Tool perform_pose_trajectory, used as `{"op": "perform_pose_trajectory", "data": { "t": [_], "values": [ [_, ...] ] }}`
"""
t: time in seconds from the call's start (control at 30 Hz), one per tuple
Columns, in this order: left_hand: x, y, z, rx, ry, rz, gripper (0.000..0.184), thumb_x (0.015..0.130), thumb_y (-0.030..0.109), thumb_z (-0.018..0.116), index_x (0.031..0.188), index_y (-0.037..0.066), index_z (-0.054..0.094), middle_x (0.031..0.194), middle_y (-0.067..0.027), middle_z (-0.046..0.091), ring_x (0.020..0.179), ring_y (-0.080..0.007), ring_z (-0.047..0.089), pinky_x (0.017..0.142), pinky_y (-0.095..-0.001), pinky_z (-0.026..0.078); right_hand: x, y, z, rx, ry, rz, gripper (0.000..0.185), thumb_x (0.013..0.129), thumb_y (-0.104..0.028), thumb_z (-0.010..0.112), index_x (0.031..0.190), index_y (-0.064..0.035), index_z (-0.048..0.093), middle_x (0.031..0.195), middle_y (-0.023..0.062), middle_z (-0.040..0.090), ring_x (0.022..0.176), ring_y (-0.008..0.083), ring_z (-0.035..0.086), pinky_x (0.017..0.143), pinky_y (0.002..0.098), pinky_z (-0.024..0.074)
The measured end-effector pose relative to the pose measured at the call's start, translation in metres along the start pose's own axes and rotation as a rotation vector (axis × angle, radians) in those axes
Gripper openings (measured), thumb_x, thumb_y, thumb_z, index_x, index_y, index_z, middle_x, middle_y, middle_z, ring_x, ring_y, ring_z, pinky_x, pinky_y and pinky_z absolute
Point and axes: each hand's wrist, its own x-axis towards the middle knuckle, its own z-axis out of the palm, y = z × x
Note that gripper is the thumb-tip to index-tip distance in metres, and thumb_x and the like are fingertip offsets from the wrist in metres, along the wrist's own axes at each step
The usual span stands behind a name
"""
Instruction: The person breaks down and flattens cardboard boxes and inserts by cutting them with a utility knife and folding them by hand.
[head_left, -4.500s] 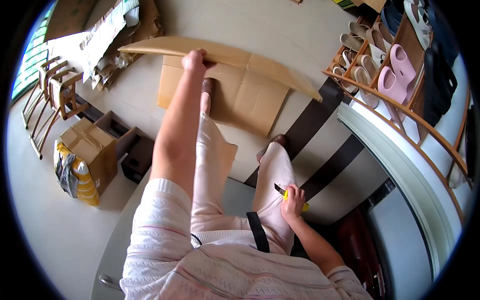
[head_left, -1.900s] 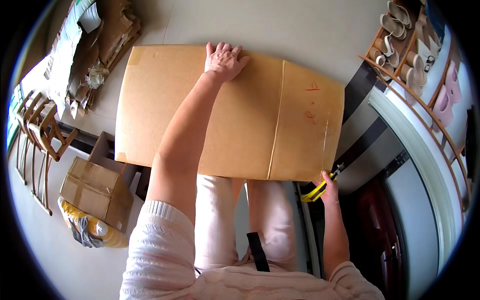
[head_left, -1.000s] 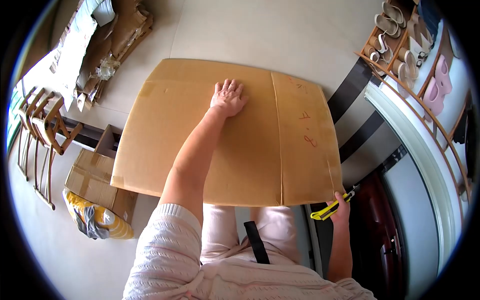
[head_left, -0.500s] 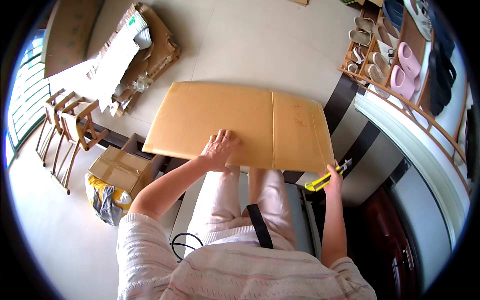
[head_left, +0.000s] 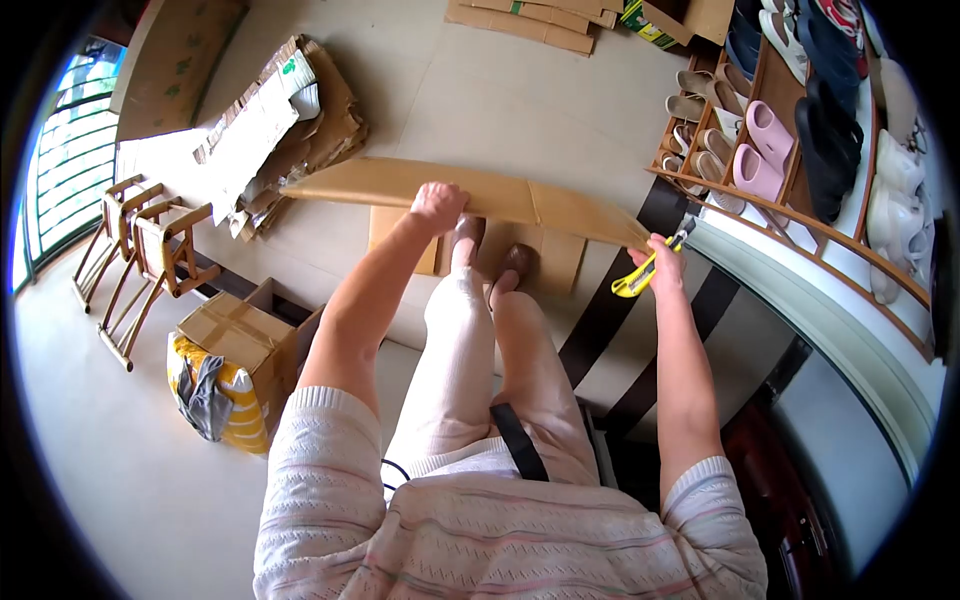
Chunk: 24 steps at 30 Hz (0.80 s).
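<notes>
A large flattened cardboard sheet (head_left: 490,193) is held out in front of my legs, tilted so that mostly its long near side shows. My left hand (head_left: 438,207) is closed over its near edge, left of the middle. At the right corner of the sheet, my right hand (head_left: 660,264) grips a yellow utility knife (head_left: 637,279) and also touches the cardboard. The knife's dark tip points up and to the right. Beneath the sheet, another piece of cardboard (head_left: 553,262) shows on the floor around my shoes.
A stack of flattened cardboard (head_left: 325,130) lies at the upper left. Two wooden stools (head_left: 165,250) and a taped box (head_left: 235,335) stand on the left. More cardboard (head_left: 520,25) lies at the top. A shoe rack (head_left: 790,130) stands on the right, above a pale ledge (head_left: 800,290).
The cardboard has moved forward off my lap and tilted. My left hand has gone from lying flat on it to gripping its edge. My right hand rose with the knife.
</notes>
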Motion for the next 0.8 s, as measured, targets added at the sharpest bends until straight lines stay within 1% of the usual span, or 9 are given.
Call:
{"op": "perform_pose_trajectory", "data": {
  "t": [0.13,0.23,0.33,0.4,0.43,0.47,0.63,0.73,0.8],
  "values": [
    [0.011,-0.003,-0.007,0.005,-0.042,0.034,0.02,0.071,0.006,0.052,0.088,0.012,0.061,0.084,-0.01,0.061,0.085,-0.0302,0.058,0.071,-0.0402,0.047,0.016,-0.008,0.001,-0.026,-0.038,0.003,0.019,0.075,-0.003,0.058,0.094,0.0006,0.052,0.09,0.0182,0.056,0.063,0.039,0.063,0.055,0.0429,0.0552],
    [0.016,-0.004,-0.006,0.028,-0.084,0.06,0.018,0.073,0.006,0.05,0.086,0.012,0.061,0.085,-0.0101,0.06,0.086,-0.0294,0.058,0.072,-0.0397,0.047,0.015,-0.006,0.004,-0.061,0.028,-0.001,0.024,0.077,-0.006,0.059,0.099,-0.0015,0.05,0.092,0.0188,0.057,0.069,0.0394,0.064,0.056,0.0432,0.0523],
    [0.0,0.011,0.011,-0.056,-0.177,-0.029,0.016,0.073,0.007,0.052,0.086,0.005,0.062,0.082,-0.0133,0.063,0.086,-0.0257,0.061,0.071,-0.0372,0.049,0.024,0.034,-0.015,-0.016,0.046,-0.035,0.019,0.076,-0.006,0.06,0.093,-0.0018,0.053,0.09,0.0138,0.056,0.063,0.035,0.063,0.055,0.044,0.0533],
    [-0.018,0.014,0.053,0.027,-0.149,-0.015,0.02,0.078,0.008,0.048,0.093,-0.001,0.057,0.084,-0.015,0.062,0.085,-0.0284,0.06,0.07,-0.0389,0.048,0.016,0.079,-0.034,0.04,0.079,-0.057,0.02,0.075,-0.005,0.062,0.094,-0.0034,0.055,0.091,0.0119,0.055,0.066,0.031,0.061,0.057,0.0448,0.054],
    [-0.025,0.009,0.08,0.066,-0.118,0.039,0.023,0.08,0.008,0.044,0.098,-0.003,0.052,0.091,-0.0165,0.059,0.086,-0.0327,0.057,0.073,-0.0409,0.047,0.005,0.087,-0.035,-0.019,0.112,-0.015,0.02,0.074,-0.003,0.063,0.092,-0.0054,0.056,0.093,0.0101,0.055,0.071,0.0283,0.06,0.059,0.0454,0.0542],
    [-0.028,0.011,0.082,0.042,-0.173,0.034,0.023,0.08,0.008,0.044,0.1,-0.002,0.051,0.099,-0.0177,0.056,0.09,-0.0339,0.054,0.077,-0.0424,0.044,-0.01,0.088,-0.031,0.0,0.129,0.03,0.016,0.074,-0.003,0.063,0.088,-0.0071,0.057,0.094,0.0081,0.055,0.075,0.0268,0.059,0.063,0.0458,0.0538],
    [-0.027,0.01,0.108,-0.014,-0.187,-0.017,0.024,0.08,0.009,0.046,0.1,-0.003,0.05,0.103,-0.0211,0.053,0.095,-0.0356,0.05,0.079,-0.0432,0.042,0.001,0.116,-0.035,0.054,0.127,0.054,0.015,0.073,-0.003,0.064,0.086,-0.0094,0.057,0.094,0.0066,0.054,0.08,0.0247,0.057,0.066,0.0454,0.0529],
    [-0.048,0.013,0.139,0.149,-0.009,0.049,0.027,0.08,0.011,0.047,0.104,0.0,0.049,0.104,-0.0224,0.051,0.096,-0.0365,0.049,0.079,-0.0419,0.044,-0.001,0.144,-0.047,0.061,0.202,0.14,0.018,0.072,-0.003,0.064,0.086,-0.0109,0.056,0.093,0.0051,0.052,0.081,0.0237,0.056,0.064,0.0457,0.0524],
    [-0.051,0.015,0.143,0.107,-0.103,0.031,0.034,0.079,0.012,0.05,0.11,-0.002,0.048,0.107,-0.0246,0.05,0.1,-0.0376,0.048,0.082,-0.0414,0.043,-0.004,0.157,-0.052,0.068,0.2,0.14,0.018,0.072,-0.002,0.064,0.085,-0.011,0.056,0.092,0.0045,0.052,0.081,0.024,0.055,0.064,0.0458,0.0525]
  ]
}}
